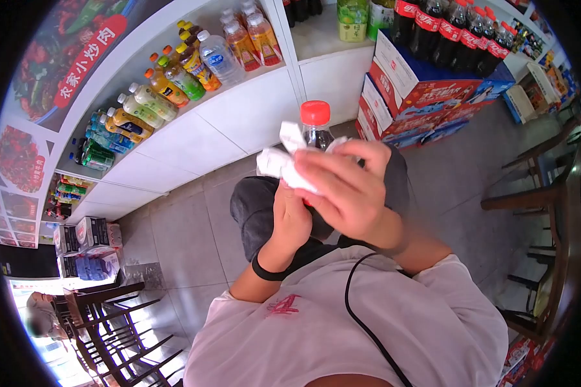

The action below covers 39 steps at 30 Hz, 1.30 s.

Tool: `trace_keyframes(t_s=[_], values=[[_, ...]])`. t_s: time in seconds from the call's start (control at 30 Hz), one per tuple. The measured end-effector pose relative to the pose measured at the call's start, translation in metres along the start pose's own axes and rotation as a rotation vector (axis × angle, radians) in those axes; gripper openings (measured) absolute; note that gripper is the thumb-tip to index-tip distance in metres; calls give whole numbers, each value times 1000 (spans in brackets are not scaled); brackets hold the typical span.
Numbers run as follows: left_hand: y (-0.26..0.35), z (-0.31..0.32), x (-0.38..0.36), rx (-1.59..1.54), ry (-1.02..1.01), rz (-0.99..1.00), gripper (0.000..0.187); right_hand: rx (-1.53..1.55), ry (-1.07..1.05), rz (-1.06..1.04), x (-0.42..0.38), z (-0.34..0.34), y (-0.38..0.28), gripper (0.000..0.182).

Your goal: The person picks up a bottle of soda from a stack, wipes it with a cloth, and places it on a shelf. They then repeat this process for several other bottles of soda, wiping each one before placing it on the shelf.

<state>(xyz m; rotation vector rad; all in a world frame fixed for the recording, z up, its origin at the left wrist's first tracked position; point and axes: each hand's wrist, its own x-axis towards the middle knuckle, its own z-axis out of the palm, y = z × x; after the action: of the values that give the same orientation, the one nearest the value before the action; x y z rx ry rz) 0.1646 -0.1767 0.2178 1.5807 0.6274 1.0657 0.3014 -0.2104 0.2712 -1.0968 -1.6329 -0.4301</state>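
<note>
Upright in front of my chest is a dark cola bottle (316, 135) with a red cap (315, 113). My left hand (292, 218) is closed round its lower part, mostly behind the other hand. White crumpled tissue (279, 164) is gripped in my right hand (350, 190), whose fingers bend across the front of the bottle. The tissue presses against the bottle just below its neck, and one loose end sticks up beside it. Most of the bottle's body and its label are hidden by the hands.
Ahead, a white shelf (232, 90) carries rows of drink bottles. Several cola bottles (445, 32) stand on stacked cartons (410, 97) at the right. Wooden chairs (542, 187) are at the right edge, with more furniture at lower left. Another person (42, 316) is at far left.
</note>
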Motion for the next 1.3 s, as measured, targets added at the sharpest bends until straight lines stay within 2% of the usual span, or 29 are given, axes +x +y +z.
trace_keyframes(t_s=[0.1, 0.17, 0.23, 0.3, 0.4, 0.5, 0.53, 0.57, 0.63, 0.7, 0.77, 0.87, 0.97, 1.0, 1.03, 1.1, 1.2, 1.27, 1.3], values=[[9, 7, 3, -160, -35, -43, 67, -8, 67, 6, 13, -7, 14, 37], [11, 8, 2, -144, -2, -70, 66, 7, 86, 27, 12, -5, 11, 37], [2, 1, 0, -77, 0, -80, 61, 69, 29, 33, 8, -5, 8, 37], [-1, -1, -3, 4, 29, -5, 51, 108, 2, 18, -1, -3, 3, 36], [-12, 0, -6, -33, 82, -15, 46, 114, -45, -32, -7, -4, 1, 37], [-10, -3, -6, -38, -5, -93, 50, 141, -51, 9, 0, -7, 11, 36], [-3, 3, -4, -191, 32, -136, 57, 143, -3, 53, 5, -8, 13, 36], [6, 9, -1, -193, 26, -91, 63, 147, 12, 51, 7, -7, 14, 36], [6, 9, -3, -206, 60, -137, 63, 151, 41, 45, 11, -6, 15, 35], [1, -1, -5, -71, 12, -84, 61, 177, 29, 48, 4, -5, 8, 37], [0, -5, -4, -18, -1, -37, 51, 196, 1, 16, 0, -5, 3, 38], [-16, -8, -10, -93, 96, -118, 45, 201, -52, -47, -5, -4, 3, 39], [-13, -5, -9, -86, 53, 16, 46, 203, -63, -17, 1, -8, 7, 37], [-8, -9, -7, -85, -50, -29, 51, 194, -35, 14, 4, -8, 9, 36], [-1, 2, -4, -202, 62, -110, 57, 182, -5, 43, 8, -8, 12, 36], [6, 6, 0, -207, 52, -109, 61, 180, 20, 40, 14, -11, 16, 36], [-2, -2, -4, -149, 4, -84, 59, 222, 38, 21, 8, -7, 12, 37], [-16, -12, -8, -76, -15, -91, 52, 235, -23, -27, 0, -7, 9, 36], [-21, -12, -11, -75, 45, -90, 51, 242, -55, -49, -5, -7, 6, 36]])
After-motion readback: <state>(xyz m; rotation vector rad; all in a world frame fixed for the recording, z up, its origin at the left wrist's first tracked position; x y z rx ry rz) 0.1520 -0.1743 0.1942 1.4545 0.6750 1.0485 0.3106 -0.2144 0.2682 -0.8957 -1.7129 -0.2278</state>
